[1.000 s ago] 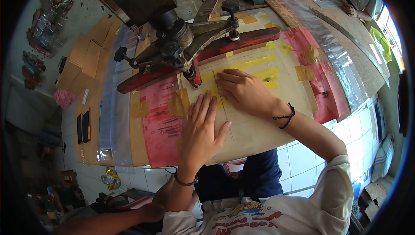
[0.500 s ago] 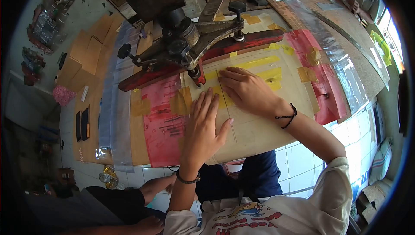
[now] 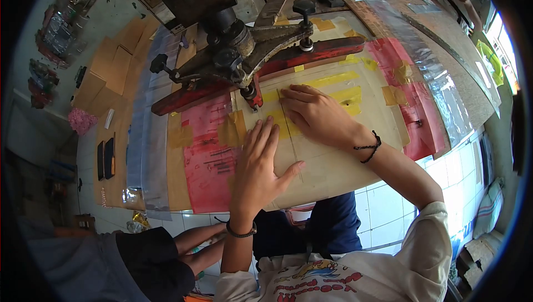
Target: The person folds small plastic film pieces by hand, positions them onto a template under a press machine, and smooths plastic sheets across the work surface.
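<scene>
My left hand lies flat on a pale, clear-looking sheet, its fingers stretched forward and the thumb out to the side. To its right, my right hand also rests flat, fingertips beside a thin dark line that runs down the sheet. Neither hand holds anything. Strips of yellow tape cross the sheet under and around my right hand. Just ahead of my fingers is a red bar fixed under a dark metal machine head, with a small red foot pointing down near my left fingertips.
Red plastic film with brown tape lies left of my hands, more red film to the right. Clear plastic hangs over the table's left side. Dark knobs stick up from the machine. A co-worker in black shorts is at lower left.
My left hand has slid slightly back toward me; my right hand is almost unmoved. The co-worker at lower left has shifted position, and a person's arm at top right has moved.
</scene>
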